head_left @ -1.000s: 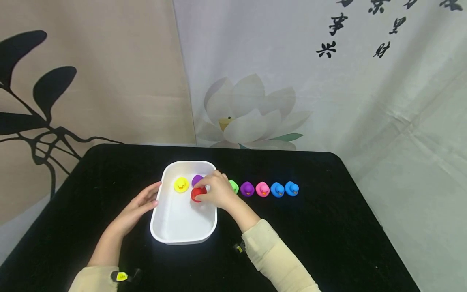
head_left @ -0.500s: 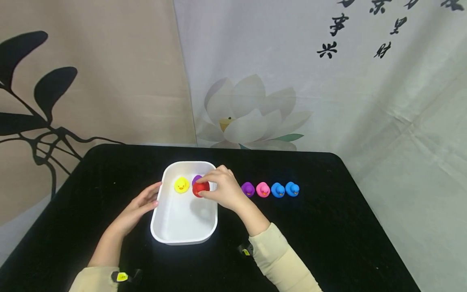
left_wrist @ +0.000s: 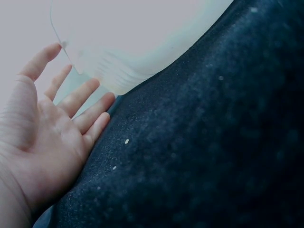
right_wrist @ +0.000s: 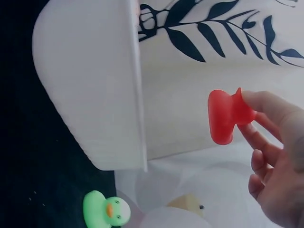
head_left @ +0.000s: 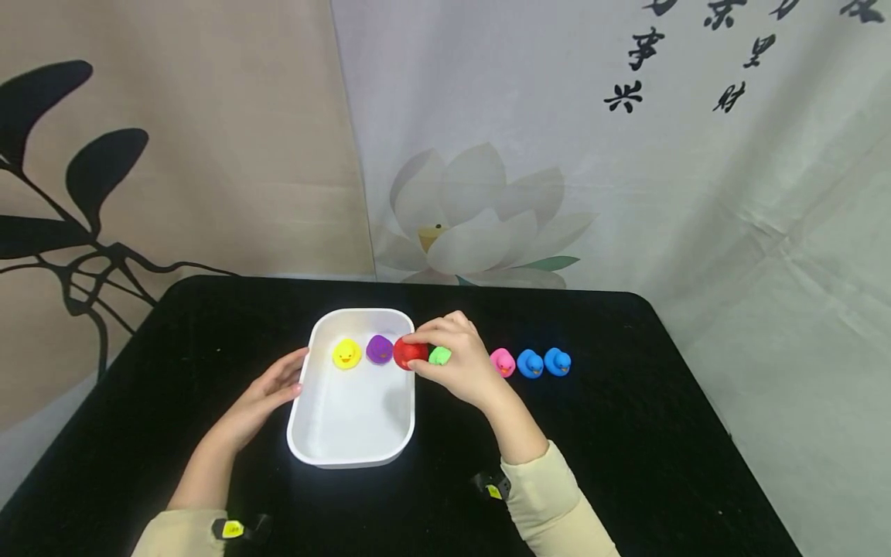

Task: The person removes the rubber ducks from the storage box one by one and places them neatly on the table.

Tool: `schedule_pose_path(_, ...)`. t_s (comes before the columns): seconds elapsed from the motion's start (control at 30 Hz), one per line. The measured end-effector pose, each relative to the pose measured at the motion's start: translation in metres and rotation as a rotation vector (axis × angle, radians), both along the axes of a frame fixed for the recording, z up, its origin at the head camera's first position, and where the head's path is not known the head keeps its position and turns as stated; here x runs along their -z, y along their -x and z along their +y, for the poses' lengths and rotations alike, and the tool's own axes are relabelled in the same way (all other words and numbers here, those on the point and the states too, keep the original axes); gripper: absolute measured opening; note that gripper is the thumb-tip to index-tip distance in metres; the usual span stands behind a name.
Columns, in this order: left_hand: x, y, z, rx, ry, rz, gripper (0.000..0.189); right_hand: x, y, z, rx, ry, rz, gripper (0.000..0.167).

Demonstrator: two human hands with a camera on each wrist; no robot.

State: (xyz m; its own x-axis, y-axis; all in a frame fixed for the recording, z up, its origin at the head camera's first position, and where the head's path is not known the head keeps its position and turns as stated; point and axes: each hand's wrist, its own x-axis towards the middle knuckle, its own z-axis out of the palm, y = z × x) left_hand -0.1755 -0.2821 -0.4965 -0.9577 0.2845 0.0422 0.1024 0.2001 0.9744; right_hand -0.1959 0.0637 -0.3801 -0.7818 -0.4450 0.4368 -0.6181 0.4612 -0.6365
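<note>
Between thumb and fingers, my right hand (head_left: 461, 360) pinches a red rubber duck (head_left: 409, 353) over the right rim of the white tray (head_left: 351, 422). The right wrist view shows the red duck (right_wrist: 227, 116) raised higher than the tray's rim. My left hand (head_left: 261, 391) touches the tray's left side with nearly straight fingers, the thumb tip close to the rim. Inside the tray sit a yellow duck (head_left: 346, 353) and a purple duck (head_left: 379, 350). A green duck (head_left: 440, 355) on the table shows between my right thumb and fingers, just outside the tray.
Right of my right hand, a pink duck (head_left: 503, 362) and two blue ducks, a nearer one (head_left: 530, 363) and an outer one (head_left: 558, 361), stand in a row on the black table (head_left: 599, 456). A printed cloth (head_left: 487, 100) hangs behind the table.
My right hand has lifted the red duck up from the tray's inside and carried it right to the rim. It now covers the row's purple duck. The left hand has stayed put.
</note>
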Motion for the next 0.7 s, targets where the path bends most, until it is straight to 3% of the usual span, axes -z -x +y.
schedule_pose_path(0.13,0.0,0.0,0.0,0.002,-0.002,0.0,0.06,-0.003,-0.004,0.013,0.006,0.036,0.03,0.031)
schedule_pose_path(0.7,0.0,0.001,-0.001,-0.001,-0.01,-0.017,0.06,-0.008,-0.007,0.073,0.052,0.069,-0.031,0.034)
